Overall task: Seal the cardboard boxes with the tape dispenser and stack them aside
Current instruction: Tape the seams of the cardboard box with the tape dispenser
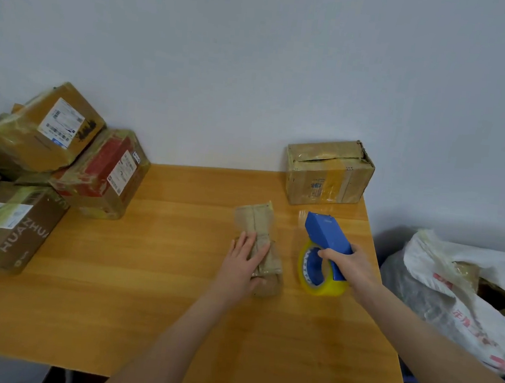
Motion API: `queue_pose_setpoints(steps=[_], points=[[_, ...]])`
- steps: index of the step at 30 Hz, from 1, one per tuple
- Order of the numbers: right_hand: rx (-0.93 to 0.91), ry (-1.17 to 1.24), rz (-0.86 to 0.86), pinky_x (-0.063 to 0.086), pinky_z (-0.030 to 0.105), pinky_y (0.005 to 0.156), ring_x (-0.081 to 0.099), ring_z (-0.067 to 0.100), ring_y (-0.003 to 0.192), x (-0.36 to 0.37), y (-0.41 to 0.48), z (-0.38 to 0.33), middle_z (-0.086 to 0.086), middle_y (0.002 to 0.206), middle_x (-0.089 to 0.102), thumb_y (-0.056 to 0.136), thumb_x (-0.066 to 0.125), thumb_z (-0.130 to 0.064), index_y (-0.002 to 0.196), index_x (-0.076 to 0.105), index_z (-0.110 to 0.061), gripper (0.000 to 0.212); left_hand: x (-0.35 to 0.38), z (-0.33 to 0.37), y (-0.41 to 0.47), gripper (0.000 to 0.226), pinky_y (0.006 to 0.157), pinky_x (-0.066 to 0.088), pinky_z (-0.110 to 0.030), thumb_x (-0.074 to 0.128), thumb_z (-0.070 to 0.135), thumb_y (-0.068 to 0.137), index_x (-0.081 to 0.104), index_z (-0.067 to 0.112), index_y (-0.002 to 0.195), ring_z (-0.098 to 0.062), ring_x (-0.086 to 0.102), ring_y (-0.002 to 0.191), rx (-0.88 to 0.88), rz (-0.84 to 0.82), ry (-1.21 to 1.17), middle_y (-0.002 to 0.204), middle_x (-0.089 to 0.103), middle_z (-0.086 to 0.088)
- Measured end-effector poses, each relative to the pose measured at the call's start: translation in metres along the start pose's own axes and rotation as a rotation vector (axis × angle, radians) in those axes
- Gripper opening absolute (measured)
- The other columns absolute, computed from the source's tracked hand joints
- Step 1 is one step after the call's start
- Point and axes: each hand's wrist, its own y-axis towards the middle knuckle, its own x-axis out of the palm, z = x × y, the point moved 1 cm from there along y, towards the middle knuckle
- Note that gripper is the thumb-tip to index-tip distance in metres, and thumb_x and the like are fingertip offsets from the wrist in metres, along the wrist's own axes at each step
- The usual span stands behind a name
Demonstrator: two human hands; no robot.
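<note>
A small, narrow cardboard box [260, 223] lies lengthwise in the middle of the wooden table [144, 273]. My left hand [242, 266] rests flat on its near half, fingers straight and pointing away from me. Just to the right, my right hand [352, 267] grips the handle of a blue tape dispenser [325, 234] that carries a yellowish tape roll [322, 286]. The dispenser sits beside the small box, apart from it. Another worn cardboard box [328, 174] stands at the far right corner of the table, its top flaps partly taped.
A pile of taped boxes fills the table's left end: a labelled box [44, 131] on top, a red-printed box [105, 174] and a brown box [10, 226]. White and grey bags [457, 291] lie right of the table edge. A wall runs behind.
</note>
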Motion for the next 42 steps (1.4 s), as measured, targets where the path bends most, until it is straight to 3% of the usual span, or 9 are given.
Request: queue_pose_setpoints(steps=[5,12,18,25,28,30,34,37,42], points=[[-0.021,-0.001,0.040,0.042,0.025,0.058,0.057,0.015,0.078,-0.004,-0.003,0.001,0.001,0.093,0.059,0.074,0.080,-0.021,0.114,0.056,-0.013,0.048,-0.012,-0.008,0.013,0.068,0.121,0.000,-0.040,0.036,0.055,0.097,0.010,0.028,0.153,-0.015,-0.006,0.148,-0.016,0.102,-0.103,0.162,0.000,0.003],[-0.021,0.040,0.032,0.041,0.020,0.054,0.058,0.011,0.076,-0.002,-0.007,0.008,-0.001,0.092,0.060,0.075,0.080,-0.020,0.112,0.057,-0.016,0.044,0.005,-0.003,0.013,0.086,0.117,0.001,-0.044,0.000,0.083,0.074,-0.025,0.037,0.142,-0.023,-0.029,0.141,-0.047,-0.004,0.000,0.152,-0.032,-0.003],[-0.014,0.053,0.032,0.042,0.024,0.058,0.059,0.015,0.080,-0.002,-0.011,0.005,0.001,0.096,0.060,0.073,0.081,-0.021,0.113,0.055,-0.016,0.048,-0.001,0.004,0.014,0.096,0.114,0.027,-0.041,0.043,0.065,0.087,-0.023,0.028,0.147,-0.027,-0.030,0.140,-0.053,-0.068,0.045,0.149,-0.035,-0.002],[-0.086,0.031,-0.078,0.047,0.030,0.066,0.058,0.021,0.083,-0.021,-0.018,-0.021,0.006,0.099,0.061,0.073,0.076,-0.015,0.106,0.059,-0.018,0.037,-0.011,0.014,0.009,0.098,0.118,0.023,-0.043,0.054,0.058,0.088,-0.010,0.023,0.153,-0.023,-0.017,0.147,-0.020,-0.119,-0.019,0.159,-0.018,0.007],[-0.149,0.016,-0.181,0.049,0.033,0.073,0.061,0.024,0.090,-0.034,-0.026,-0.038,0.007,0.105,0.062,0.067,0.078,-0.016,0.110,0.060,-0.021,0.047,-0.032,0.010,0.009,0.094,0.119,0.006,-0.043,0.058,0.056,0.086,0.003,0.022,0.154,-0.017,-0.004,0.149,-0.052,-0.051,-0.202,0.160,-0.005,0.008],[-0.202,-0.039,-0.254,0.050,0.030,0.073,0.063,0.022,0.094,-0.041,-0.032,-0.050,0.004,0.106,0.063,0.055,0.075,-0.023,0.113,0.060,-0.027,0.059,-0.051,0.009,0.008,0.082,0.118,0.015,-0.036,0.057,0.051,0.090,0.017,0.018,0.153,-0.017,0.015,0.147,-0.197,0.082,-0.565,0.159,0.015,0.004],[-0.303,-0.180,-0.407,0.051,0.025,0.075,0.065,0.010,0.094,-0.043,-0.040,-0.064,-0.007,0.105,0.064,0.050,0.077,-0.029,0.114,0.060,-0.042,0.067,-0.081,0.012,0.007,0.083,0.102,0.046,-0.038,0.051,0.071,0.072,0.053,0.011,0.130,-0.019,0.057,0.119,-0.425,0.069,-1.400,0.134,0.057,-0.004],[-0.358,-0.278,-0.498,0.051,0.020,0.070,0.065,0.002,0.090,-0.035,-0.046,-0.069,-0.019,0.100,0.064,0.050,0.078,-0.031,0.110,0.059,-0.053,0.067,-0.098,0.015,0.006,0.059,0.071,0.056,-0.030,0.052,0.067,0.080,0.060,0.016,0.106,-0.016,0.070,0.092,-0.486,0.032,-1.564,0.102,0.072,0.002],[-0.447,-0.387,-0.535,0.051,0.019,0.071,0.063,0.002,0.090,-0.026,-0.052,-0.072,-0.011,0.106,0.062,0.048,0.076,-0.037,0.115,0.057,-0.042,0.070,-0.094,0.010,-0.001,0.023,0.060,0.054,-0.021,0.069,0.035,0.087,0.071,0.012,0.088,-0.009,0.068,0.067,-0.452,0.025,-1.484,0.072,0.072,0.003]])
